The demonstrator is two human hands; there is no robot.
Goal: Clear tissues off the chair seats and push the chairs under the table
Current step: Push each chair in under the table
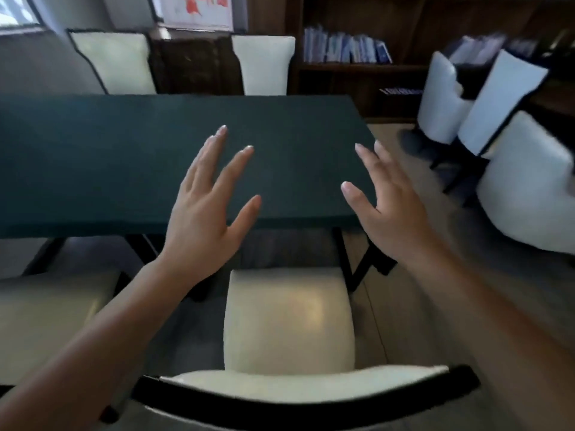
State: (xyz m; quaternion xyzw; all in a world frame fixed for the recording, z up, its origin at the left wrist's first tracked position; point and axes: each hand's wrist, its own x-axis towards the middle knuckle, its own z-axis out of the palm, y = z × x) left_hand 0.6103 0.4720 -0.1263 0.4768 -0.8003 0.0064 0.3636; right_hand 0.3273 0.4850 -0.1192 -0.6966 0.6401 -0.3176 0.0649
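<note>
A cream chair (pixel 289 325) with a black-edged backrest (pixel 305 396) stands right below me, its seat bare and pulled out from the dark green table (pixel 93 157). My left hand (pixel 208 209) hovers over the table's near edge with fingers spread and straight. My right hand (pixel 389 206) is raised by the table's right corner, fingers also straight, holding nothing. No tissue shows on this seat. A second cream seat (pixel 46 321) lies at the left, partly cut off.
Two cream chairs (pixel 118 63) (pixel 264 63) stand at the table's far side. Several white chairs (pixel 497 119) crowd the right side on the wooden floor. A dark bookshelf (pixel 348 48) with books fills the back wall.
</note>
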